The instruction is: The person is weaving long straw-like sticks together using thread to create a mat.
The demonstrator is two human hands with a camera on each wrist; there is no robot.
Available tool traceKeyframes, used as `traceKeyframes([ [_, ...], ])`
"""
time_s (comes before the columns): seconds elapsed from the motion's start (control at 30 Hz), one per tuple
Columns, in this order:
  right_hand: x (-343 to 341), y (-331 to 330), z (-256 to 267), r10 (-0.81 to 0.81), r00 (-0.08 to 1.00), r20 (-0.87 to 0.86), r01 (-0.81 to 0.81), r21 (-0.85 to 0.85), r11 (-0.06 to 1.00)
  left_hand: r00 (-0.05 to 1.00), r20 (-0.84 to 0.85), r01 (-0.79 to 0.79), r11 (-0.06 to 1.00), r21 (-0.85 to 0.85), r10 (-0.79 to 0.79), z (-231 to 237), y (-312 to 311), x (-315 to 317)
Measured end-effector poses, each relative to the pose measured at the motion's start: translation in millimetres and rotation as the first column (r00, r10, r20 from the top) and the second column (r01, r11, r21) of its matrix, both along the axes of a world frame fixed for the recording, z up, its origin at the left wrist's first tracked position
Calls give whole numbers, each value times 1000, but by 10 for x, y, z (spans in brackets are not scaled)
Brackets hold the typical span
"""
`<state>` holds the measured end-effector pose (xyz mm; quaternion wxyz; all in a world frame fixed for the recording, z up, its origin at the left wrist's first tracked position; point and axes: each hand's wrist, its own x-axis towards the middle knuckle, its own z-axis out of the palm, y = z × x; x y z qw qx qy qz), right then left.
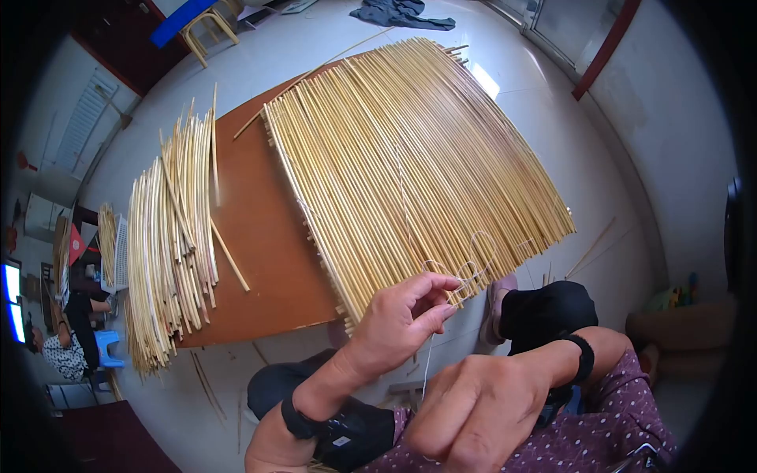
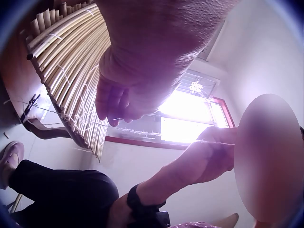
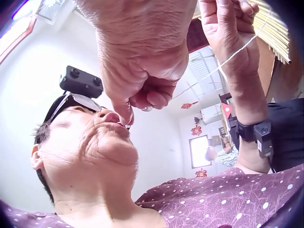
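Observation:
A thin white thread (image 3: 211, 72) stretches taut between my two hands. My left hand (image 1: 400, 319) is beside the near edge of a mat of reed stalks (image 1: 410, 173), its thumb and fingers pinching the thread. Loose loops of thread (image 1: 477, 256) lie on the mat around the left fingertips. Closer to the camera, my right hand (image 1: 482, 410) is raised, its fingers curled round the thread. The right wrist view has this right hand (image 3: 142, 71) in front of the person's mouth, one fingertip at the lips.
The mat rests on a brown table (image 1: 264, 229). A pile of loose stalks (image 1: 169, 244) lies along the table's left side. Some stalks are on the tiled floor. A blue stool (image 1: 108, 347) and another person (image 1: 67, 347) are at far left; dark cloth (image 1: 402, 13) lies beyond the table.

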<state>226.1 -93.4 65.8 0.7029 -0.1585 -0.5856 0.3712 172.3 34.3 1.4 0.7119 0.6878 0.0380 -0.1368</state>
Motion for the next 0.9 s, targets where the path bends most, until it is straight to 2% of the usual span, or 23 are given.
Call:
traceKeyframes([
  [0.1,27,-51,-3,31,998,61,-35,61,998,1000,-2,0,1000,-1,0,0,-31,30],
  [0.17,-17,-99,33,45,995,-87,-46,-9,999,1000,3,-31,999,-23,31,2,-50,44],
  [0.2,-44,-117,47,40,995,-87,-41,-9,999,1000,2,-26,999,-24,26,-2,-54,56],
  [0.27,-92,-150,76,-33,978,-207,20,-62,998,999,-1,-36,999,-41,36,-14,-56,73],
  [0.4,92,-215,153,64,989,-135,-77,-98,992,998,-60,-30,994,-107,24,47,-21,97],
  [0.47,66,-230,39,-53,992,-114,54,7,999,995,-29,-98,971,-219,94,86,1,105],
  [0.5,91,-228,-10,-54,992,-112,56,9,998,995,-27,-95,971,-218,92,87,22,107],
  [0.57,164,-213,-66,-296,947,-125,275,-157,948,983,43,-157,935,-319,179,89,76,108],
  [0.6,187,-229,-47,-297,947,-123,278,-151,949,974,45,-198,926,-322,224,109,96,105],
  [0.63,214,-260,-28,-453,877,-158,329,-488,808,974,52,-195,928,-318,222,109,111,96],
  [0.67,236,-272,-9,-601,788,-130,306,-765,566,965,87,-196,901,-386,247,90,124,81],
  [0.7,260,-247,-52,-603,787,-127,312,-762,568,955,118,-192,871,-453,272,77,136,67],
  [0.77,310,-166,-232,-752,654,-80,405,-803,438,956,113,-187,857,-480,272,79,153,46],
  [0.87,312,-108,-282,-745,665,-57,422,-795,437,940,176,-153,823,-547,291,98,155,19],
  [0.9,304,-93,-288,-732,680,-35,425,-795,432,934,149,-194,813,-548,324,104,144,14],
])
